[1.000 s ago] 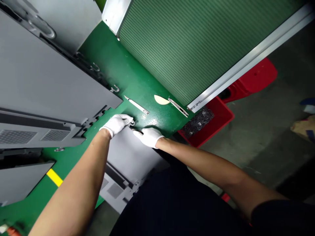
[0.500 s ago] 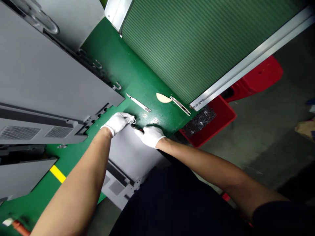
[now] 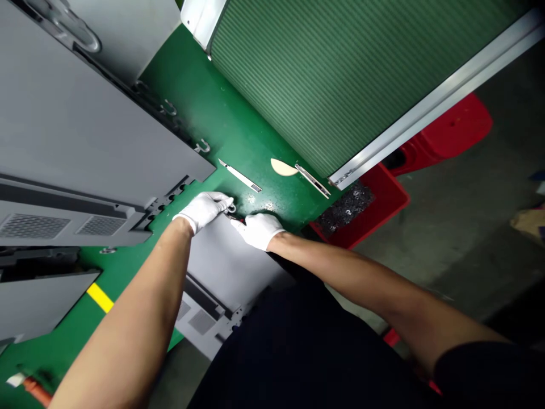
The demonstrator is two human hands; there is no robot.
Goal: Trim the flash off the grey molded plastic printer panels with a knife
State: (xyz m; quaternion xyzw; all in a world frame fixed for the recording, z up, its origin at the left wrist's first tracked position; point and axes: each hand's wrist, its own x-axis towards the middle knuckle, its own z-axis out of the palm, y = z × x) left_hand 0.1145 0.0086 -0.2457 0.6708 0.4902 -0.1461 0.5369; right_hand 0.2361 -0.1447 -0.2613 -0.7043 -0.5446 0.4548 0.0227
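Observation:
A grey moulded panel (image 3: 232, 261) lies on the green surface right in front of my body. At its far edge, my left hand (image 3: 203, 212), in a white glove, is closed with thumb and fingers pinched at a small grey loop-shaped piece (image 3: 231, 208). My right hand (image 3: 258, 230), gloved too, is wrapped around a small tool with a red handle (image 3: 242, 220). The tool's dark tip points toward the loop, close to the left fingertips. Most of the tool is hidden by the glove, so its exact kind does not show.
Beyond the hands lie a slim utility knife (image 3: 239, 175), a cream half-disc (image 3: 283, 167) and another slim knife-like tool (image 3: 313, 180). A ribbed green conveyor belt (image 3: 340, 74) fills the back. Larger grey panels (image 3: 85, 113) stand left; a red bin (image 3: 395, 199) of dark bits sits right.
Both hands stay at the panel's far edge with hardly any movement. The right hand has shifted very slightly, and a bit more of the red handle shows.

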